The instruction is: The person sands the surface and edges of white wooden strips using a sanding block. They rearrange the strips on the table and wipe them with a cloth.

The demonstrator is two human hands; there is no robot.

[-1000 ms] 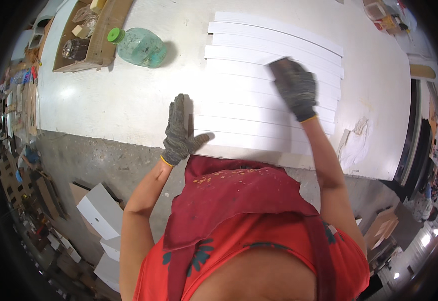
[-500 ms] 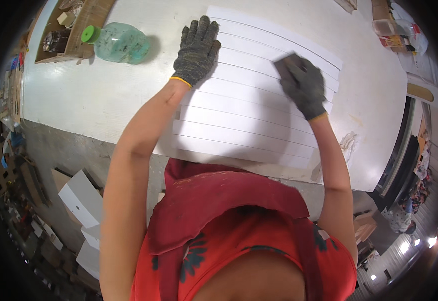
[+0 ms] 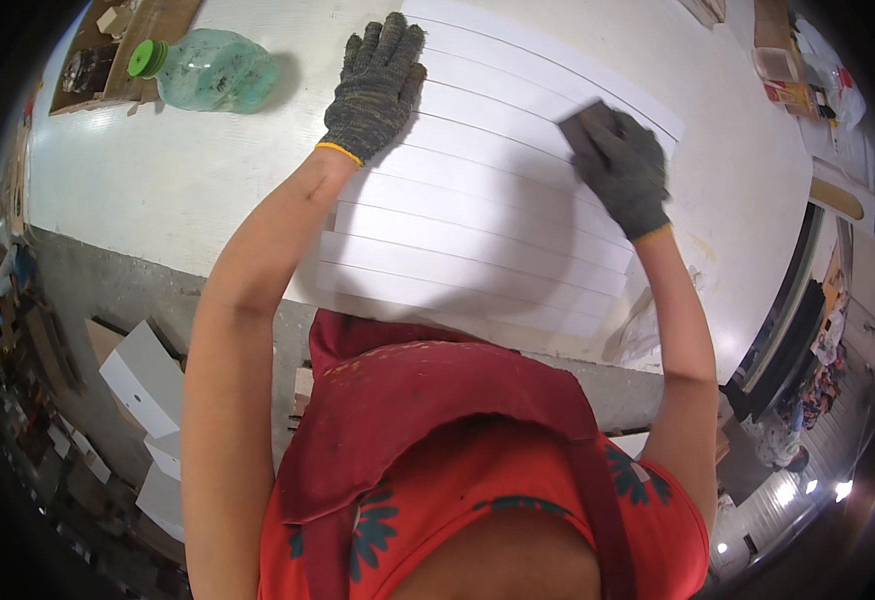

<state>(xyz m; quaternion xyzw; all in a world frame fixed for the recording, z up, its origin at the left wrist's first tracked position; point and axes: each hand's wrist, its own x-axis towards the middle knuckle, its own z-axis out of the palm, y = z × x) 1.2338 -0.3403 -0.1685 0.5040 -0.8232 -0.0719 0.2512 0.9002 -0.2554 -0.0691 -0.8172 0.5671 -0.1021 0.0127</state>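
Several narrow white strips [image 3: 477, 185] lie side by side on a white table, with thin dark lines between them. Flat over their left ends rests my left hand [image 3: 375, 92], in a dark grey knitted glove with a yellow cuff, fingers stretched out and holding nothing. Toward the right ends, my right hand [image 3: 629, 170], gloved alike, is closed around a dark brown sanding block [image 3: 585, 128]. The block is against the strips; its underside is hidden, and the fingers cover part of it.
A clear greenish bottle [image 3: 219, 70] with a green cap lies at the table's far left, beside an open wooden box [image 3: 127, 75] of odds and ends. A crumpled whitish cloth or plastic [image 3: 640, 335] is near the front right edge. White panels [image 3: 144, 378] stand below, left.
My right hand has slid the sanding block rightward along the strips. The left hand keeps its place on them. The whole view has shifted slightly.
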